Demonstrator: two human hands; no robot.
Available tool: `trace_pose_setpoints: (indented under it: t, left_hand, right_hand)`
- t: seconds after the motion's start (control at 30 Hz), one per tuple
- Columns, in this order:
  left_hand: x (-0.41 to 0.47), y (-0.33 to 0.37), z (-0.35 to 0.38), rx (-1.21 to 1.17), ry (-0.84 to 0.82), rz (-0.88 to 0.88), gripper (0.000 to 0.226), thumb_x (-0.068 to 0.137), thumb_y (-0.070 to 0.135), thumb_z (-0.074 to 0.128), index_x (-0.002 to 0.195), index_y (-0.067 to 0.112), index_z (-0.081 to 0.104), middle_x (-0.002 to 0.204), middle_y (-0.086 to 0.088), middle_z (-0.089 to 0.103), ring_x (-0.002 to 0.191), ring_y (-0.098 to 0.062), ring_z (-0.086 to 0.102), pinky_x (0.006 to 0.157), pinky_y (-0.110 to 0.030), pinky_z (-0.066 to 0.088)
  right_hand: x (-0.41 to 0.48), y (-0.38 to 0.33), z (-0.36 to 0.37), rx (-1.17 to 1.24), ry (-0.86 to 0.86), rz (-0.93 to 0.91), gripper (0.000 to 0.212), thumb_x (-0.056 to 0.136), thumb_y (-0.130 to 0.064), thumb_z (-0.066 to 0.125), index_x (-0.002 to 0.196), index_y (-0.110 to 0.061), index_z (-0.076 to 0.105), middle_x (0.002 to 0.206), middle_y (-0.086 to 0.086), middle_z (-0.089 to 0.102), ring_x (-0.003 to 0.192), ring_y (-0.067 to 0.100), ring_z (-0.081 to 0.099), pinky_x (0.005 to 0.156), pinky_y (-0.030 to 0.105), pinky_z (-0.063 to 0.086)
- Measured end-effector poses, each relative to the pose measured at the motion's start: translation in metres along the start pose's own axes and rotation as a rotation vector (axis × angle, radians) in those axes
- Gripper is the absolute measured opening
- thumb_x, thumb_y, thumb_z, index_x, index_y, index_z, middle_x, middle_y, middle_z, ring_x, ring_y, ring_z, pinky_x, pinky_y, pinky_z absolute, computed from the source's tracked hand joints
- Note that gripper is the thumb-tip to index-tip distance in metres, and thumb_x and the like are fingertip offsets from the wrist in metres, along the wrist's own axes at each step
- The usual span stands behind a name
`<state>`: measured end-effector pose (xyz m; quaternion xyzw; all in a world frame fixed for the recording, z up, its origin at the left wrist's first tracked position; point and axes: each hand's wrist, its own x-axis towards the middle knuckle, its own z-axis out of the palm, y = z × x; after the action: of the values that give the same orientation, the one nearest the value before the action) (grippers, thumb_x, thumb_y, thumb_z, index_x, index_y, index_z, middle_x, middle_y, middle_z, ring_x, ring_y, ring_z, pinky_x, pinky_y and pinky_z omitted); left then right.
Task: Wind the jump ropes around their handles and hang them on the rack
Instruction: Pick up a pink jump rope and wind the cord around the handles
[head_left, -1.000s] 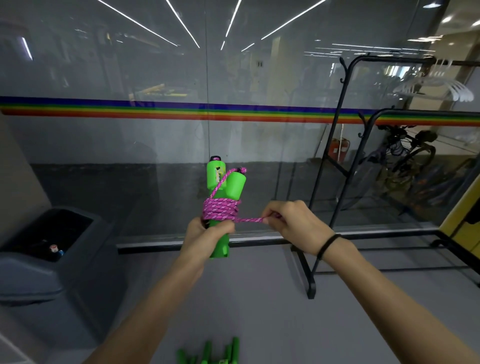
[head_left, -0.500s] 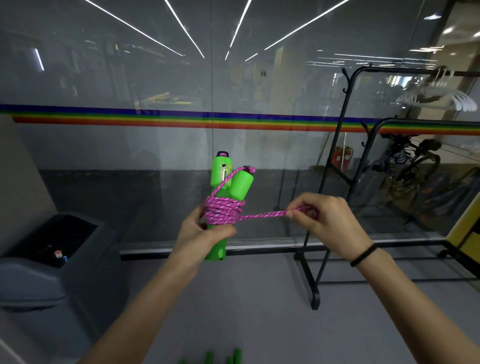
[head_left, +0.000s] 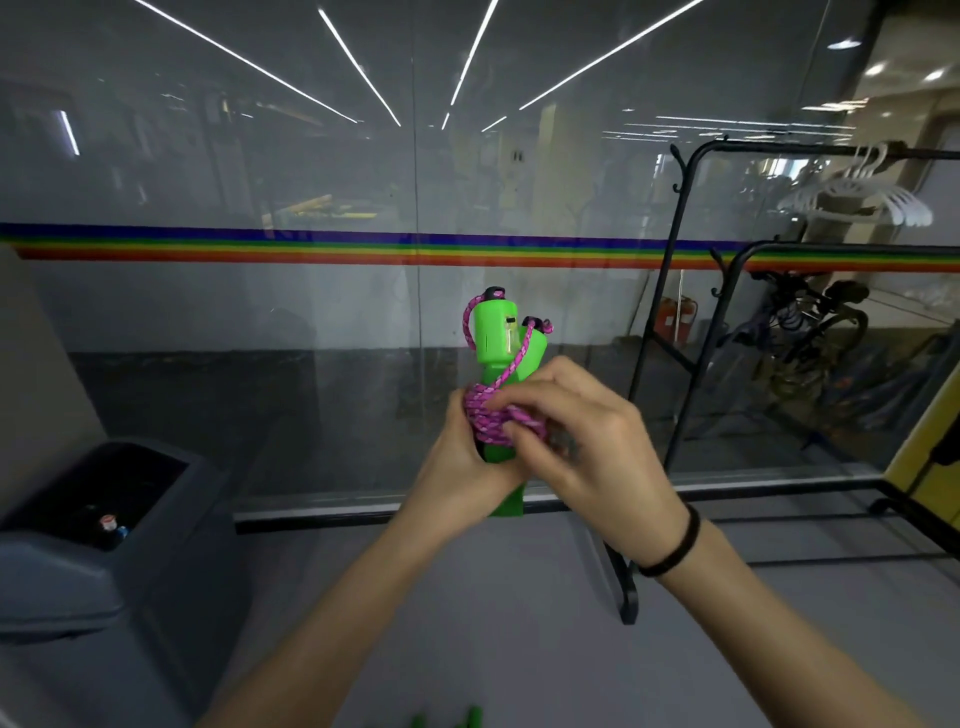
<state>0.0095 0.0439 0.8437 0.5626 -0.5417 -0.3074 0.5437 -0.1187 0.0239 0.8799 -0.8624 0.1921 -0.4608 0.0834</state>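
Two bright green jump-rope handles (head_left: 497, 338) stand upright side by side at the centre of the view. A pink rope (head_left: 491, 413) is coiled round their middle, with strands running up to both caps. My left hand (head_left: 462, 467) grips the handles from below and behind. My right hand (head_left: 587, 441) is pressed against the coil, fingers pinching the rope's loose part. The black rack (head_left: 675, 291) stands to the right, behind my right hand. More green handles (head_left: 470, 718) peek in at the bottom edge.
A glass wall with a rainbow stripe (head_left: 311, 248) runs straight ahead. A grey bin (head_left: 93, 545) sits at the lower left. White hangers (head_left: 857, 200) hang on the rack's top bar. Bicycles (head_left: 810, 322) stand behind the glass at right.
My right hand, which held the rope stretched out to the right, has come back left onto the coil. The handles have lifted slightly in the view.
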Motion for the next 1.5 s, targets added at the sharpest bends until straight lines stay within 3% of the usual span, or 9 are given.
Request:
trace_pose_setpoints:
  t: [0.1, 0.23, 0.4, 0.57, 0.73, 0.97, 1.17, 1.3, 1.5]
  left_hand:
    - [-0.002, 0.002, 0.000, -0.012, -0.105, 0.013, 0.068, 0.065, 0.029, 0.068, 0.124, 0.029, 0.033, 0.107, 0.015, 0.057, 0.096, 0.010, 0.057, 0.082, -0.015, 0.048]
    - [-0.004, -0.001, -0.010, -0.213, -0.215, -0.011, 0.074, 0.077, 0.023, 0.069, 0.137, 0.038, 0.030, 0.125, 0.009, 0.059, 0.118, -0.004, 0.055, 0.099, -0.032, 0.046]
    - [-0.011, -0.002, -0.012, -0.217, -0.024, 0.038, 0.071, 0.076, 0.011, 0.073, 0.134, 0.033, 0.039, 0.117, -0.004, 0.065, 0.105, -0.016, 0.065, 0.082, -0.032, 0.057]
    - [-0.013, -0.004, -0.012, -0.169, 0.079, 0.078, 0.077, 0.067, 0.013, 0.081, 0.128, 0.035, 0.041, 0.109, -0.007, 0.067, 0.093, -0.015, 0.069, 0.072, -0.030, 0.058]
    - [-0.014, -0.007, -0.009, -0.077, 0.124, 0.107, 0.079, 0.056, 0.034, 0.082, 0.122, 0.044, 0.040, 0.110, 0.003, 0.066, 0.099, -0.012, 0.066, 0.087, -0.044, 0.055]
    - [-0.019, -0.009, -0.007, -0.022, 0.169, 0.138, 0.079, 0.060, 0.024, 0.080, 0.126, 0.036, 0.038, 0.108, 0.010, 0.066, 0.095, -0.008, 0.066, 0.084, -0.046, 0.055]
    - [-0.020, -0.003, -0.010, 0.003, 0.212, 0.173, 0.080, 0.061, 0.030, 0.080, 0.127, 0.037, 0.037, 0.113, 0.012, 0.064, 0.100, -0.008, 0.063, 0.088, -0.045, 0.053]
    - [-0.019, -0.001, -0.014, -0.008, 0.230, 0.181, 0.084, 0.056, 0.046, 0.079, 0.128, 0.036, 0.036, 0.114, 0.014, 0.062, 0.104, -0.006, 0.062, 0.090, -0.043, 0.053]
    - [-0.022, -0.003, -0.013, 0.047, 0.228, 0.198, 0.080, 0.063, 0.025, 0.079, 0.129, 0.034, 0.035, 0.117, 0.012, 0.060, 0.104, -0.005, 0.060, 0.090, -0.040, 0.053]
  right_hand:
    - [0.001, 0.004, 0.004, 0.032, -0.008, 0.006, 0.021, 0.084, -0.009, 0.061, 0.104, -0.010, 0.068, 0.100, 0.004, 0.053, 0.094, 0.007, 0.053, 0.083, 0.025, 0.049]
    - [-0.001, 0.011, -0.001, 0.102, -0.016, 0.064, 0.028, 0.087, -0.018, 0.055, 0.112, -0.013, 0.064, 0.109, 0.003, 0.051, 0.105, 0.007, 0.052, 0.093, 0.026, 0.047]
    - [-0.004, 0.012, -0.005, 0.204, 0.035, 0.107, 0.026, 0.084, -0.009, 0.061, 0.109, -0.015, 0.067, 0.095, 0.000, 0.061, 0.091, 0.008, 0.059, 0.080, 0.025, 0.052]
    - [-0.005, 0.011, -0.003, 0.319, 0.165, 0.296, 0.011, 0.070, -0.011, 0.075, 0.079, -0.014, 0.069, 0.077, -0.003, 0.071, 0.072, 0.011, 0.067, 0.072, 0.027, 0.056]
    - [-0.006, 0.010, 0.004, 0.266, 0.207, 0.233, 0.008, 0.074, -0.005, 0.072, 0.080, -0.011, 0.073, 0.081, 0.001, 0.071, 0.079, 0.011, 0.067, 0.077, 0.028, 0.055]
    - [-0.005, 0.005, 0.008, -0.074, 0.162, 0.164, 0.011, 0.076, -0.013, 0.072, 0.083, -0.020, 0.072, 0.078, -0.005, 0.065, 0.076, 0.012, 0.055, 0.072, 0.015, 0.044]
    - [-0.006, 0.003, 0.009, 0.135, 0.159, 0.278, 0.008, 0.073, -0.014, 0.074, 0.080, -0.012, 0.070, 0.079, -0.001, 0.065, 0.071, 0.011, 0.063, 0.069, 0.025, 0.055]
    - [-0.011, 0.004, 0.009, 0.188, 0.079, 0.214, 0.019, 0.079, -0.003, 0.067, 0.095, -0.012, 0.072, 0.091, 0.002, 0.064, 0.086, 0.007, 0.063, 0.077, 0.016, 0.052]
    - [-0.004, 0.009, 0.005, 0.166, 0.069, 0.172, 0.014, 0.075, -0.007, 0.071, 0.087, -0.012, 0.074, 0.080, -0.001, 0.069, 0.077, 0.003, 0.063, 0.075, 0.014, 0.050]
